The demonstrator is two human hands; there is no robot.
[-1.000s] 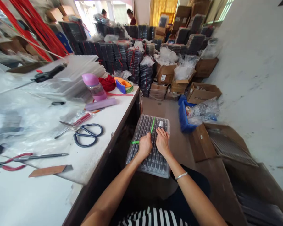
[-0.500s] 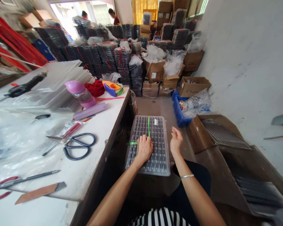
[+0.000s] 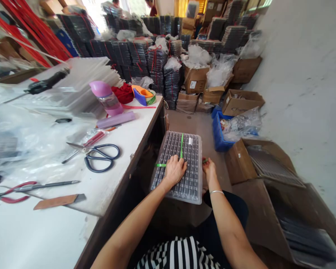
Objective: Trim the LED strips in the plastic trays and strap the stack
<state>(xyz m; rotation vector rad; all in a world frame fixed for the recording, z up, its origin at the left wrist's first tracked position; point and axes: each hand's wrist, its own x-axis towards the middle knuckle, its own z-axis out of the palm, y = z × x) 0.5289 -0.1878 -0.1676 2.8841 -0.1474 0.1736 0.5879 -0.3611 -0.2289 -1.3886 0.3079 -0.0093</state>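
A clear plastic tray stack [image 3: 193, 179] with rows of small dark parts lies in front of me, beside the table. Green strap [image 3: 182, 144] runs along its top and out to the left, meeting under my left hand [image 3: 176, 170]. That hand presses on the top, its fingers bent around the strap crossing. Just off the tray's right edge, my right hand [image 3: 209, 168] is closed on a small piece of green strap. The tray hides part of what lies below.
The white table [image 3: 120, 175] at left holds scissors [image 3: 105, 158], pliers [image 3: 19, 192], a blade [image 3: 58, 201] and a purple bottle [image 3: 108, 99]. Cardboard boxes [image 3: 239, 164] and a blue crate [image 3: 220, 136] stand right. Wrapped stacks [image 3: 156, 69] fill the back.
My right hand has moved lower and its fingers have closed on green strap at the tray's right side. My left hand stays on the tray. The view has shifted slightly.
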